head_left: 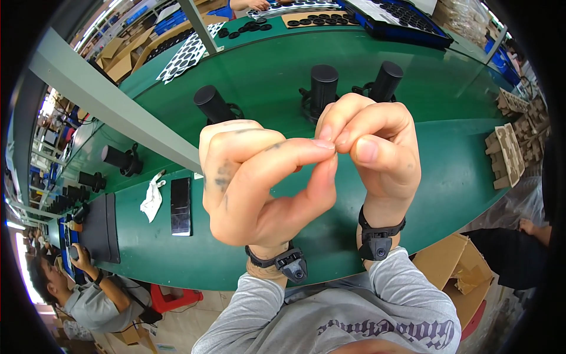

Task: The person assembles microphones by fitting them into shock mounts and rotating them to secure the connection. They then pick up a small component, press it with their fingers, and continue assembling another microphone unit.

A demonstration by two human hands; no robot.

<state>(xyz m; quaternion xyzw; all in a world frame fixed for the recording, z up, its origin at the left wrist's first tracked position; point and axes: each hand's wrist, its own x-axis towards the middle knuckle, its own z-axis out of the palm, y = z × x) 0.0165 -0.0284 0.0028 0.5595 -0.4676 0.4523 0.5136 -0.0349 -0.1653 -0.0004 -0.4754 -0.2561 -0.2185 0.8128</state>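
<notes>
Raised over the green workbench, my left hand (259,183) and my right hand (386,147) meet at their fingertips. Each is closed in a pinch; whatever lies between the fingers is too small or too hidden to make out. Dark smudges mark the left hand's fingers. Beyond the hands, black cylindrical units on ring-like bases stand on the bench: one tilted unit (212,103) past my left hand, an upright unit (323,85) in the middle, and a third unit (387,81) past my right hand. My hands partly cover their bases.
A dark phone (181,206), white cloth (152,199) and black mat (99,227) lie to the left, near a grey post (118,112). Pulp trays (506,156) sit at right; a cardboard box (454,259) stands below. A co-worker (103,301) works at left. Black discs (321,20) lie across the bench.
</notes>
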